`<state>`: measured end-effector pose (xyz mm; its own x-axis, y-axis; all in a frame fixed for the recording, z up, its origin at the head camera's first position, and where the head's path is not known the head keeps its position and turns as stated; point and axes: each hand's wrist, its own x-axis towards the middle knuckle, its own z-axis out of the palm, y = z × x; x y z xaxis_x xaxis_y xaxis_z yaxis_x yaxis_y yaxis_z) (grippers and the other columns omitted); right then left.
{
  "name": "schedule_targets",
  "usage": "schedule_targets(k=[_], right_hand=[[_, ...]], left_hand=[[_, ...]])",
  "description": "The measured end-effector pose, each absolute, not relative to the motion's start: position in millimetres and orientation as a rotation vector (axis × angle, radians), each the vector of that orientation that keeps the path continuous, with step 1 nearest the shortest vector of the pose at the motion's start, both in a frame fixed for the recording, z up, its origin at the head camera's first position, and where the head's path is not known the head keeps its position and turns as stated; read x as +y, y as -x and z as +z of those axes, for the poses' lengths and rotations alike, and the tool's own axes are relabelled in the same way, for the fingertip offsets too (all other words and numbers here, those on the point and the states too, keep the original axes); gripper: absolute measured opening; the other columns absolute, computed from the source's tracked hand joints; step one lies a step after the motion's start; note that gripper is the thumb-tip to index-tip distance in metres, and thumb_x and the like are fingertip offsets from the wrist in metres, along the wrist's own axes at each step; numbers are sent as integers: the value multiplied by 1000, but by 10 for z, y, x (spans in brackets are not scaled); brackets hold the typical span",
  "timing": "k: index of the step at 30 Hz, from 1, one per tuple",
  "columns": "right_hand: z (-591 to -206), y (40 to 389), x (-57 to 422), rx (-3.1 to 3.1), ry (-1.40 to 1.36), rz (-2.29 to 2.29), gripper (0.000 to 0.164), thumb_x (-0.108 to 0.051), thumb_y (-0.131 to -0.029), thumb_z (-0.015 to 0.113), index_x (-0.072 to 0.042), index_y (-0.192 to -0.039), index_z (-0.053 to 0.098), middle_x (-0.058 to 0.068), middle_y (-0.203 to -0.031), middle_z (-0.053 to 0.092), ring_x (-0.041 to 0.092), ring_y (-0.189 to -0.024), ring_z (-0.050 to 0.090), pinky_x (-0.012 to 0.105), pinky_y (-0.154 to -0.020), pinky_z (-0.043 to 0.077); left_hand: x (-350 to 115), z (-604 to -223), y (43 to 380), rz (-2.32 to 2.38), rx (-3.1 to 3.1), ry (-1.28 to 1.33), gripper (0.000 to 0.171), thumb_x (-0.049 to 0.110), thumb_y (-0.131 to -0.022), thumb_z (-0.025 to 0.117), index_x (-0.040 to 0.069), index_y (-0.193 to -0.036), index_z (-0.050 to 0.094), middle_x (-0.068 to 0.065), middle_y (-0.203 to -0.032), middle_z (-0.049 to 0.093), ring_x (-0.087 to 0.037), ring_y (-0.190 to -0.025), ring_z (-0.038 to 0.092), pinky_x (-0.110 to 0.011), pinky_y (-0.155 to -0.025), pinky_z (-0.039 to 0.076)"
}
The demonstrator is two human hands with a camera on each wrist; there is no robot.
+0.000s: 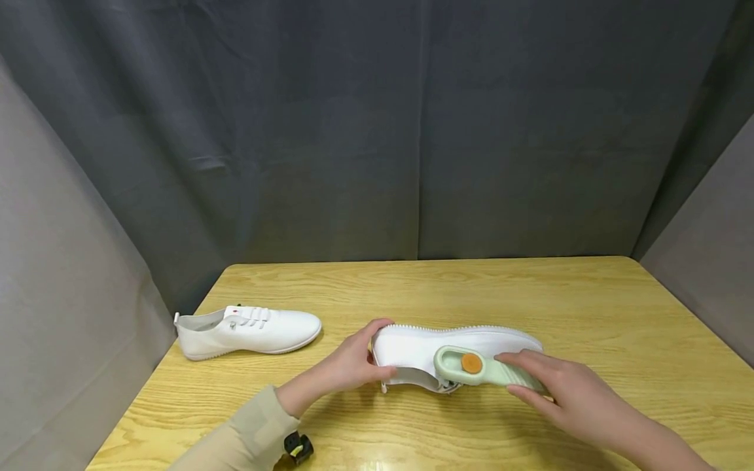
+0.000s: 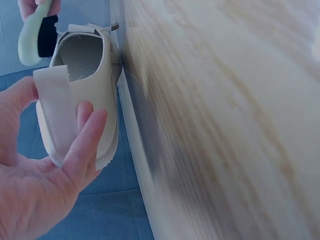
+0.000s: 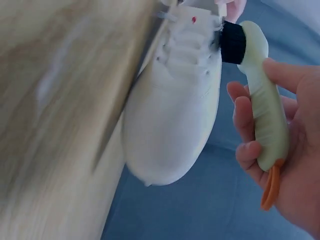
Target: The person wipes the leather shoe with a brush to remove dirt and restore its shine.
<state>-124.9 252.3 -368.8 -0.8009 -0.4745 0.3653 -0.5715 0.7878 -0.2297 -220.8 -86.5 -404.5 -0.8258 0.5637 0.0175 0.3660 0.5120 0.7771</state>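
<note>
A white shoe (image 1: 412, 347) lies tilted on its side on the table, its opening toward me. My left hand (image 1: 359, 358) grips its heel, and in the left wrist view the fingers curl round the heel tab (image 2: 57, 107). My right hand (image 1: 565, 392) holds a pale green shoe brush (image 1: 497, 371) with an orange button by its handle. Dark bristles (image 3: 233, 43) touch the shoe's side near the laces in the right wrist view. An orange loop (image 3: 271, 189) hangs from the handle's end.
A second white shoe (image 1: 253, 332) stands upright at the table's left, toe pointing right. A small black object (image 1: 298, 447) is by my left sleeve. Dark curtains (image 1: 330, 144) hang behind the wooden table (image 1: 618, 314).
</note>
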Motion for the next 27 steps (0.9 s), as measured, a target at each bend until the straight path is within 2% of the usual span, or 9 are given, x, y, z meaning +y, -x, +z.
schedule_targets(k=[8, 15, 19, 23, 27], right_hand=[[-3699, 1344, 2801, -2762, -552, 505, 39, -22, -91, 70, -11, -126, 59, 8, -114, 66, 16, -84, 62, 37, -61, 48], [-3658, 1393, 2990, -2746, -409, 520, 37, -21, -94, 66, -4, -126, 57, 12, -107, 66, 17, -75, 55, 38, -57, 43], [-3619, 1367, 2903, -2693, -486, 524, 36, -21, -92, 68, -9, -125, 59, 6, -109, 66, 12, -79, 56, 36, -60, 45], [-3563, 1332, 2710, -2633, -631, 511, 38, -19, -89, 72, -14, -125, 61, -2, -109, 66, 5, -79, 55, 32, -61, 47], [-3549, 1315, 2538, -2641, -747, 451, 40, -21, -87, 73, -13, -125, 63, 4, -112, 67, 18, -89, 66, 38, -67, 53]], left_hand=[[-864, -4032, 2186, 1221, 2491, -749, 80, 22, -82, 78, 6, -146, 34, -12, -125, 52, -18, -77, 56, -28, -63, 50], [-870, -4054, 2197, 1259, 2456, -763, 78, 20, -83, 77, 12, -148, 35, -14, -128, 51, -18, -73, 57, -29, -58, 51], [-880, -4066, 2199, 1256, 2450, -792, 76, 19, -83, 76, 16, -147, 37, -12, -129, 50, -17, -70, 58, -29, -58, 51], [-878, -4067, 2210, 1227, 2489, -820, 76, 19, -82, 77, 15, -146, 38, -9, -129, 51, -17, -76, 56, -28, -64, 50], [-869, -4069, 2219, 1195, 2526, -857, 75, 17, -81, 78, 13, -145, 39, -7, -127, 52, -17, -81, 55, -28, -68, 49]])
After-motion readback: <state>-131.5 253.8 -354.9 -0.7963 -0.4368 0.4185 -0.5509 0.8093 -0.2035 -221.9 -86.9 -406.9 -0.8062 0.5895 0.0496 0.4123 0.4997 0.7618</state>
